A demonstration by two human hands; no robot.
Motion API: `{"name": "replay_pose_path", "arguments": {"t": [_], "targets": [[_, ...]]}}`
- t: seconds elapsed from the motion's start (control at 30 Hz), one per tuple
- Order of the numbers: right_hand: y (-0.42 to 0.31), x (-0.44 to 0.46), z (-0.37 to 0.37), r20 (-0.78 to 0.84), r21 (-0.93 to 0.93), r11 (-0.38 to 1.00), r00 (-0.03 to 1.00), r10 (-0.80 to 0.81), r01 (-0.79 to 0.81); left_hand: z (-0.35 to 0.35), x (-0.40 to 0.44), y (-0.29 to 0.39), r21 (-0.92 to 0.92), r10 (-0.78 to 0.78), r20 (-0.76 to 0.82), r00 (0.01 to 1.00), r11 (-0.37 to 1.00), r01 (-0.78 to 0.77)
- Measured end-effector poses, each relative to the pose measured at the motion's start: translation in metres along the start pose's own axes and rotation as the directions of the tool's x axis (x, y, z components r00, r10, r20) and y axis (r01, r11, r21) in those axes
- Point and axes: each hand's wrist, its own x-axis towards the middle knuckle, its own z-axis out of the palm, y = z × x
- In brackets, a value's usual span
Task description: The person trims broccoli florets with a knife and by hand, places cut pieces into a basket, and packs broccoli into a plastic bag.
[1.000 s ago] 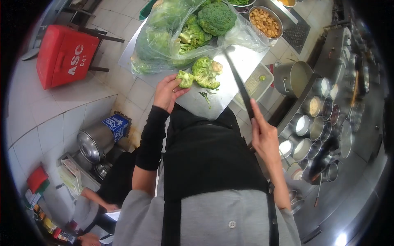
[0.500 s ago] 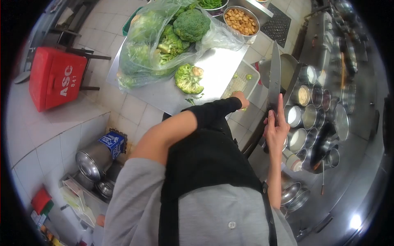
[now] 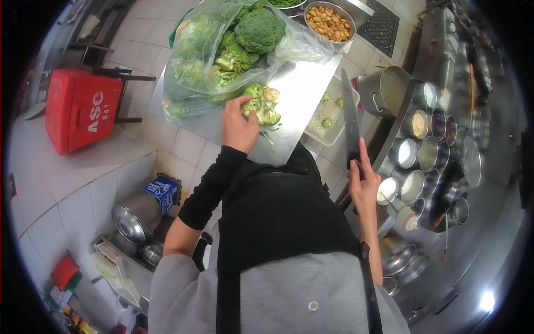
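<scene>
A partly cut broccoli head (image 3: 262,104) lies on the steel table (image 3: 297,94), its pale stem showing. My left hand (image 3: 240,125), in a black sleeve, grips its left side between bent fingers and thumb. Held out to the right, my right hand (image 3: 364,186) has its fingers round the handle of a large kitchen knife (image 3: 350,114), the index finger stretched along it and the blade pointing away from me. Below the table's right edge, a pale perforated basket (image 3: 317,131) contains several small florets (image 3: 327,122).
A clear plastic bag (image 3: 192,83) of broccoli covers the table's left part. Behind it stands a bowl of brown chunks (image 3: 330,22). To the right are a large pot (image 3: 384,89) and a counter with several seasoning containers (image 3: 408,153). A red box (image 3: 83,111) is at left.
My left hand has moved from over the basket leftward to the broccoli head and taken hold of it. The knife has shifted slightly left in my right hand. More florets show in the basket.
</scene>
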Motion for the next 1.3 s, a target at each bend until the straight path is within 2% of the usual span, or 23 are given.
{"name": "replay_pose_path", "arguments": {"t": [0.07, 0.1, 0.2, 0.23, 0.3, 0.4, 0.5, 0.53, 0.6, 0.67, 0.77, 0.83, 0.9, 1.03, 1.3], "targets": [[-0.006, 0.005, 0.006, 0.040, -0.051, 0.993, 0.994, -0.106, 0.108, -0.001, -0.003, -0.013, -0.090, -0.062, -0.046, 0.997, 0.994, 0.057], [-0.010, 0.007, 0.009, 0.064, -0.009, 0.994, 0.992, -0.112, 0.113, 0.000, -0.002, -0.016, -0.075, -0.057, -0.064, 0.996, 0.996, 0.053], [-0.025, 0.009, 0.010, 0.118, -0.053, 0.989, 0.985, -0.129, 0.136, 0.007, 0.002, -0.032, 0.092, 0.062, -0.072, 0.995, 0.994, -0.055], [-0.023, 0.010, 0.008, 0.149, -0.078, 0.991, 0.984, -0.100, 0.112, 0.006, 0.000, -0.032, 0.143, 0.061, -0.045, 0.997, 0.988, -0.054], [-0.025, 0.010, 0.008, 0.155, -0.074, 0.985, 0.977, -0.145, 0.158, 0.003, -0.005, -0.031, 0.248, 0.054, 0.010, 0.998, 0.967, -0.055], [-0.031, 0.006, 0.009, 0.195, -0.103, 0.977, 0.967, -0.164, 0.187, 0.001, -0.014, -0.037, 0.160, -0.116, 0.043, 0.992, 0.981, 0.108], [-0.047, 0.000, 0.009, 0.266, -0.166, 0.973, 0.957, -0.114, 0.162, 0.007, -0.011, -0.054, -0.092, -0.199, 0.021, 0.980, 0.975, 0.200], [-0.051, -0.002, 0.010, 0.289, -0.193, 0.970, 0.953, -0.088, 0.149, 0.003, -0.010, -0.051, -0.149, -0.236, 0.060, 0.970, 0.959, 0.243], [-0.052, -0.004, 0.013, 0.321, -0.194, 0.959, 0.937, -0.137, 0.206, -0.003, -0.008, -0.042, -0.261, -0.300, 0.143, 0.943, 0.908, 0.329], [-0.055, -0.006, 0.016, 0.347, -0.209, 0.942, 0.921, -0.179, 0.262, 0.005, -0.007, -0.058, -0.189, -0.248, 0.112, 0.962, 0.945, 0.266], [-0.061, -0.008, 0.019, 0.387, -0.254, 0.908, 0.895, -0.222, 0.334, 0.009, -0.010, -0.057, -0.166, -0.245, 0.053, 0.968, 0.954, 0.251], [-0.067, -0.008, 0.019, 0.418, -0.286, 0.888, 0.881, -0.222, 0.359, 0.008, -0.015, -0.043, -0.101, -0.154, -0.055, 0.987, 0.984, 0.148], [-0.067, -0.006, 0.021, 0.427, -0.274, 0.870, 0.862, -0.272, 0.410, 0.007, -0.021, -0.030, 0.073, 0.070, -0.197, 0.978, 0.996, -0.057], [-0.071, -0.001, 0.027, 0.469, -0.326, 0.825, 0.836, -0.283, 0.462, 0.011, -0.025, -0.025, 0.005, -0.042, -0.133, 0.990, 0.999, 0.043], [-0.060, 0.004, 0.030, 0.509, -0.400, 0.760, 0.814, -0.280, 0.512, 0.011, -0.024, -0.026, -0.054, -0.101, -0.081, 0.992, 0.994, 0.096]]}}
